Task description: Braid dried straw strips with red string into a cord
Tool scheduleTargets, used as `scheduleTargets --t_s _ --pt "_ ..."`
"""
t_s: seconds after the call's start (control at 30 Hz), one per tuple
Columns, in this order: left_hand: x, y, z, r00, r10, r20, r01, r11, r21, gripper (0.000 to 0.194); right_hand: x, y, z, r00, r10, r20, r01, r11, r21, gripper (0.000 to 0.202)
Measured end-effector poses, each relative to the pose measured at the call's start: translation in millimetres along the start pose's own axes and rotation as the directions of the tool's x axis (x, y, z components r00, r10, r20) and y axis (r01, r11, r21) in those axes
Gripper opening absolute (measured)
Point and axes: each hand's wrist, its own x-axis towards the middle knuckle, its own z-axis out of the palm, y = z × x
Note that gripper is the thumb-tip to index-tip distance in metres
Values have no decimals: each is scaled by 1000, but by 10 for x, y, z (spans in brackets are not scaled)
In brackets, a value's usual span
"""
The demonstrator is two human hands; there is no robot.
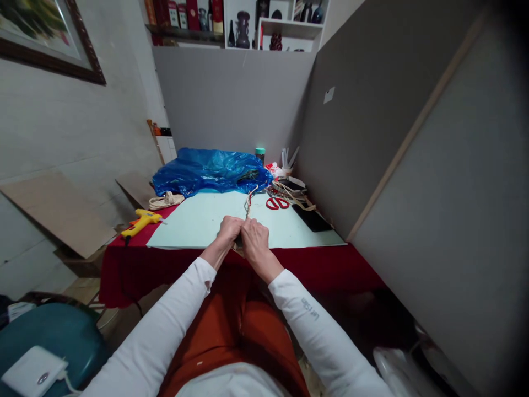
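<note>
My left hand (230,227) and my right hand (256,236) meet above the front edge of a pale green board (198,223). Both have their fingers closed, knuckles together, on a thin beige cord (248,206). From between them the cord runs away from me across the board, its far end looking twisted, with a bit of red near it. A small part of the held piece hangs below my hands, too dark to make out. Red-handled scissors (278,204) lie on the board beyond my right hand.
A yellow glue gun (142,221) and a beige cord bundle (166,200) lie left. A blue plastic bag (206,168) covers the back. At right are a black phone-like slab (311,218), loose cords (289,193) and a grey partition (351,110). Red cloth (330,264) drapes the table.
</note>
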Motion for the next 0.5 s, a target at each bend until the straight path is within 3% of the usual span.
scheduleTargets --t_s 0.1,0.3,0.4,0.5 --pt "5 37 -15 999 -31 -10 30 999 -27 34 -35 -25 53 996 78 -48 -78 997 20 27" --pt "-92 150 -118 998 -32 52 40 986 -160 15 -243 -68 95 995 -9 -96 14 998 57 32" --pt "-132 195 -154 996 -29 87 48 973 -225 6 -336 53 90 988 -75 -138 95 985 147 27" --pt "-128 214 -181 992 -48 117 77 963 -259 4 -271 312 56 968 46 -248 43 938 344 28"
